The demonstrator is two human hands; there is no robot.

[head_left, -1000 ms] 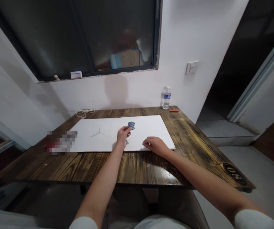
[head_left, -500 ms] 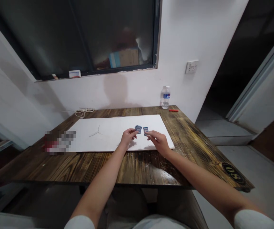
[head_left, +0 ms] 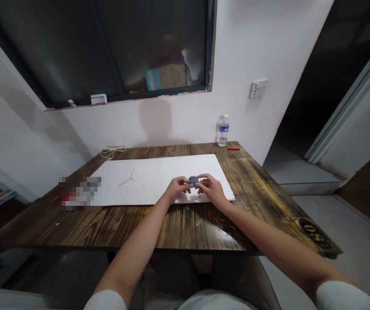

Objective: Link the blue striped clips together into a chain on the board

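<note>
A bunch of small blue cards (head_left: 193, 181) with pale markings is held above the right part of a white board (head_left: 159, 172). My left hand (head_left: 176, 189) pinches the bunch from its left side, thumb and fingers closed on it. From the other side my right hand (head_left: 213, 189) grips the same bunch, fingertips at its right edge. The cards overlap unevenly, and the fingers cover part of them. Thin dark lines (head_left: 131, 176) in a Y shape show on the board, left of my hands.
The board lies on a wooden table (head_left: 133, 232). A water bottle (head_left: 223, 130) and a red pen-like stick (head_left: 233, 148) are at the back right, a white cable (head_left: 112, 150) at the back left. A blurred-out item (head_left: 80, 191) sits on the left. A small box (head_left: 99, 99) stands on the sill.
My hands have come together. The cards from my right hand now meet those in my left, forming one bunch, where before there were two separate groups.
</note>
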